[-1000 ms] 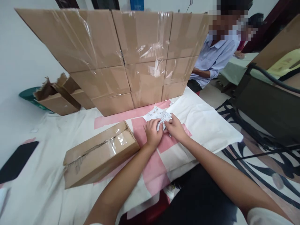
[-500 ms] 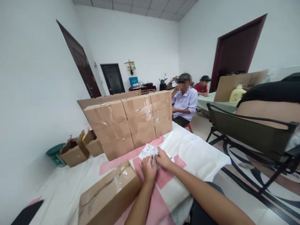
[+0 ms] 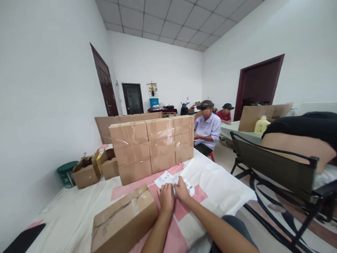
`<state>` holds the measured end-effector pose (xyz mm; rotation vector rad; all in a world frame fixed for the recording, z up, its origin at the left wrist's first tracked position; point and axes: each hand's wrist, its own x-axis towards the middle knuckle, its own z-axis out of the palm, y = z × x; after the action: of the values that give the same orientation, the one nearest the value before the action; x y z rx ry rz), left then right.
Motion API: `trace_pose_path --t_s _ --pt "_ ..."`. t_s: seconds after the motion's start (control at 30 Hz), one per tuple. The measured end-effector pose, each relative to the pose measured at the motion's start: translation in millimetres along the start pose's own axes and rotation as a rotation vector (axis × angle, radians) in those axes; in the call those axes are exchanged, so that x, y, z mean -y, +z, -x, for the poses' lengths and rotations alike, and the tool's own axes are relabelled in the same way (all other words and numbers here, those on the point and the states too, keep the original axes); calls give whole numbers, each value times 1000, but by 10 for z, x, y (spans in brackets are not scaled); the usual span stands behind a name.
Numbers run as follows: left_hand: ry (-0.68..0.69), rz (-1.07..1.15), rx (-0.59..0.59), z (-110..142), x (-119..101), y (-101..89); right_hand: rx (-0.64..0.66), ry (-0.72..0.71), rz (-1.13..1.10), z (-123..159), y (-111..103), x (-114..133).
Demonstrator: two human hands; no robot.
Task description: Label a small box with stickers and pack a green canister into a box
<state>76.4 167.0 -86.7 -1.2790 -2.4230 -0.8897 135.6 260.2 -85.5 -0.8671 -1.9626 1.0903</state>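
Note:
My left hand [image 3: 166, 197] and my right hand [image 3: 182, 190] are close together above the pink-and-white tablecloth [image 3: 181, 211]. Both are closed, fingers bent inward, and what sits between them is mostly covered. A white sheet of paper with printed drawings [image 3: 163, 179] shows just beyond my left fingers. Beside my right hand, a shiny white and partly clear piece [image 3: 190, 189] sticks out; its kind is too small to tell. To the left of my left forearm lies a taped cardboard box [image 3: 123, 219].
A wall of stacked taped cartons [image 3: 150, 147] stands across the table. Open boxes [image 3: 85, 172] and a green bucket [image 3: 67, 172] are at the left. Beyond the stack sits a person in a light shirt [image 3: 209, 128]. A folding chair [image 3: 273, 158] stands right.
The camera has tilted upward, showing more ceiling. My hands have drawn closer together, and the greyish item seen between them is now largely covered. More of the white shiny piece shows at right.

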Motion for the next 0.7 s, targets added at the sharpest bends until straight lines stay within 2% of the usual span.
trace_pose_path --t_s 0.23,0.43,0.6,0.7 --pt "-11 -7 42 -1 39 66 -24 -134 -16 235 41 -127" --pt "-2 -20 92 6 52 89 -91 -139 8 245 77 -194" --pt "-60 -73 91 -2 44 96 -40 -252 105 215 71 -208" --pt "-91 -108 111 0 28 62 -21 -253 131 208 64 -184"
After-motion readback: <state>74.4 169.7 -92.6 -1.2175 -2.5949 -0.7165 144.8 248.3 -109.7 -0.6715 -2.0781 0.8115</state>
